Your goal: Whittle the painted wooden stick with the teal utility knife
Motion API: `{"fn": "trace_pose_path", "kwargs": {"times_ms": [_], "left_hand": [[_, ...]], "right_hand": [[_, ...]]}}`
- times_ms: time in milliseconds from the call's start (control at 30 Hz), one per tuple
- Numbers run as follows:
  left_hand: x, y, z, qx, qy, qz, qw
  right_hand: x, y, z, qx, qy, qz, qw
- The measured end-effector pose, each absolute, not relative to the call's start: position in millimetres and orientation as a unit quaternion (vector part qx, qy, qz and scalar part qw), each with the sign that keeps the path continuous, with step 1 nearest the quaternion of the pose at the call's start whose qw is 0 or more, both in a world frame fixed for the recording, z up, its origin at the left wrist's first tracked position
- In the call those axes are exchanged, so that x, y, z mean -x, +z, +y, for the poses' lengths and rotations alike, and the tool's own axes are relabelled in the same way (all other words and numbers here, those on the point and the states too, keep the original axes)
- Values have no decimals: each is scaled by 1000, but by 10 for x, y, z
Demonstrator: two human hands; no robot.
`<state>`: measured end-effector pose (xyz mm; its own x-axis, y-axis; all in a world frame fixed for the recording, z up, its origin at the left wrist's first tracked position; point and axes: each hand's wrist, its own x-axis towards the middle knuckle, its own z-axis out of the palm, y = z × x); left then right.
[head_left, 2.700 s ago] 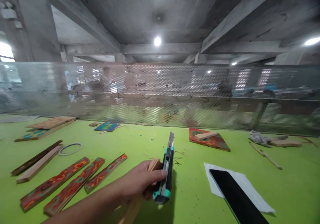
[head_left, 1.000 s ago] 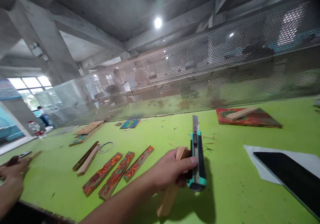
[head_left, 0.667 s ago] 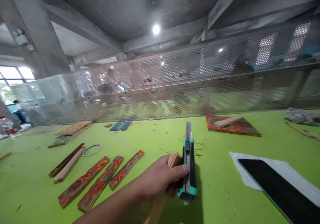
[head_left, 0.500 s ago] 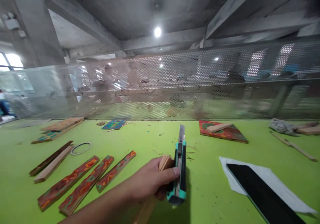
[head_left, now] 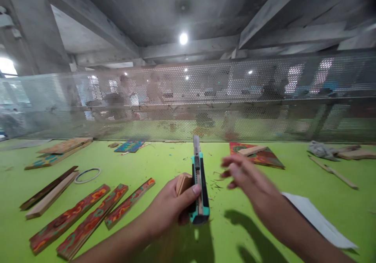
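Note:
My left hand (head_left: 173, 200) is closed around a teal-and-black utility knife (head_left: 200, 188) and a plain wooden strip (head_left: 183, 182) together, thumb on the knife's body. The knife points away from me with its blade (head_left: 196, 145) out. To the right, my right hand (head_left: 243, 173) hovers over the table, holding nothing, its fingers apart and slightly blurred. It is nearest the knife but does not touch it. Thin wood shavings (head_left: 216, 185) lie on the table between the two hands.
Several painted wooden strips (head_left: 72, 218) and a pale ring (head_left: 87, 175) lie left on the green table. A painted board (head_left: 270, 157) stands back right, near a grey rag (head_left: 320, 149). White paper (head_left: 326, 220) lies under my right arm. A perforated metal screen (head_left: 188, 98) bounds the back.
My right hand has come into view from the right, its arm now covering most of the black phone-like slab. My left hand has risen slightly with the utility knife and wooden strip.

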<state>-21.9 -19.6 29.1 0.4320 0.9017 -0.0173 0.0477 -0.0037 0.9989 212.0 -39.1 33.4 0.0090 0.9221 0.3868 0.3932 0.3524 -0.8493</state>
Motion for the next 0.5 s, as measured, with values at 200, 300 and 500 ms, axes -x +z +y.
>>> {"fn": "trace_pose_path", "kwargs": {"times_ms": [200,300,500], "left_hand": [[173,311,-314,-644,370,355,568],[116,326,-425,-686,378,284,553],[-10,419,-419,-714,373,291,516]], "right_hand": [[-1791,177,-255,353,546,-634,419],[-1749,294,-457,332,536,-642,435],[-1978,358,-355,396,426,-659,476]]}}
